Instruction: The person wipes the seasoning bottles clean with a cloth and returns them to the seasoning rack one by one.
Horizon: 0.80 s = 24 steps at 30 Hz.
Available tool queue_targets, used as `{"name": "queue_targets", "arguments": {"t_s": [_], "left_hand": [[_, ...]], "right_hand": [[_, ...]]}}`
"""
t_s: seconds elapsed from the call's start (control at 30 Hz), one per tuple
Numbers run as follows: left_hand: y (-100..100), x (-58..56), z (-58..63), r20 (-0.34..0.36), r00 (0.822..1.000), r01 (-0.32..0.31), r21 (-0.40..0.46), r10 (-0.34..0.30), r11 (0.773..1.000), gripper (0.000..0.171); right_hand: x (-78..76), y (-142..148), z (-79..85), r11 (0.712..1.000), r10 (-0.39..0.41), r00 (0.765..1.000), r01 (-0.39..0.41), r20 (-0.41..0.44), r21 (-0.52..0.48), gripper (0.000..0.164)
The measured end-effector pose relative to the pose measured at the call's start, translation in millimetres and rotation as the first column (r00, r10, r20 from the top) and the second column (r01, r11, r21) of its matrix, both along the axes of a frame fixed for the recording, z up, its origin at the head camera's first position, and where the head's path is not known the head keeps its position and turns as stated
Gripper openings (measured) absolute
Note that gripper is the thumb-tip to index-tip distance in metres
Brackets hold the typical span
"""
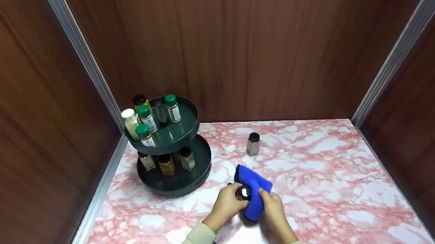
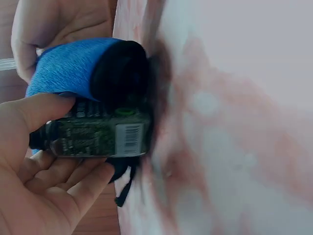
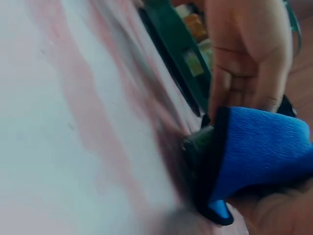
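Note:
My left hand (image 1: 227,202) grips a small spice jar with a dark cap (image 1: 244,192). In the left wrist view the jar (image 2: 93,136) shows a dark, leafy-looking label and a barcode, with the thumb on one side and fingers on the other. My right hand (image 1: 274,209) pinches a blue cloth (image 1: 254,182) with black edging. This cloth lies folded against the jar's side, just above the table. In the right wrist view the cloth (image 3: 266,142) covers most of the jar, leaving a part of its base end showing.
Left of the hands stands a dark two-tier round rack (image 1: 169,192). Several green-, white- and black-capped jars sit on its upper tier; black-capped jars stand below. Another black-capped spice jar (image 1: 253,146) is on the pink marbled table (image 1: 333,190). Wood-look panels enclose the back and sides.

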<state>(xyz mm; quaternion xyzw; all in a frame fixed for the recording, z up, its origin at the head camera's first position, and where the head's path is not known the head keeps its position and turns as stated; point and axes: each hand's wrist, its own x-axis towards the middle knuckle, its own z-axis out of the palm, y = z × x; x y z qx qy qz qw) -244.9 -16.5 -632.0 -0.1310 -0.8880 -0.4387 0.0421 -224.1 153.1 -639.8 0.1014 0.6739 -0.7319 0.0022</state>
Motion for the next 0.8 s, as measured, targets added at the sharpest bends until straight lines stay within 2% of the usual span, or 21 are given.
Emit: {"name": "queue_targets", "arguments": {"t_s": [0.13,0.3,0.4,0.47,0.57,0.6,0.63,0.67,0.7,0.73,0.8], "left_hand": [[2,1.8,-4.8,-0.006,1.000,-0.026,0.032,0.026,0.999,0.043],[2,0.7,-0.7,-0.024,0.999,-0.037,0.116,0.040,0.993,0.040],[-1,1.8,5.6,-0.021,0.998,-0.049,0.179,0.054,0.983,0.038],[-4,3.1,10.9,-0.006,0.998,-0.055,0.230,0.058,0.972,0.038],[-4,5.6,18.1,0.013,0.998,-0.068,0.310,0.067,0.948,0.039],[-4,6.9,20.2,0.027,0.997,-0.073,0.346,0.068,0.936,0.039],[-3,8.2,21.9,0.040,0.997,-0.079,0.379,0.069,0.922,0.039],[-3,9.7,23.4,0.046,0.997,-0.082,0.406,0.069,0.910,0.039],[-1,11.1,24.1,0.048,0.997,-0.081,0.429,0.067,0.900,0.039],[0,12.7,24.8,0.051,0.997,-0.081,0.451,0.065,0.889,0.039],[2,16.0,26.1,0.054,0.997,-0.075,0.482,0.056,0.873,0.041]], "right_hand": [[5.7,2,3.7,0.985,-0.025,0.997,0.038,-0.074,0.168,0.037],[10.2,1,7.8,0.923,-0.104,0.971,0.175,-0.213,0.343,0.030],[12.7,-2,8.2,0.886,-0.110,0.937,0.243,-0.330,0.395,0.025],[14.1,-4,7.1,0.853,-0.058,0.908,0.261,-0.415,0.452,0.019],[16.7,-6,3.3,0.808,0.064,0.854,0.259,-0.516,0.529,0.007],[17.3,-7,2.4,0.808,0.096,0.839,0.249,-0.536,0.534,0.010],[17.5,-8,1.5,0.820,0.116,0.828,0.232,-0.549,0.523,0.014],[17.7,-10,1.0,0.846,0.119,0.825,0.207,-0.552,0.492,0.019],[17.4,-11,0.9,0.873,0.108,0.831,0.183,-0.546,0.452,0.022],[16.8,-12,1.2,0.915,0.093,0.844,0.137,-0.528,0.380,0.024],[14.9,-15,2.6,0.972,0.034,0.885,0.080,-0.464,0.223,0.027]]}}
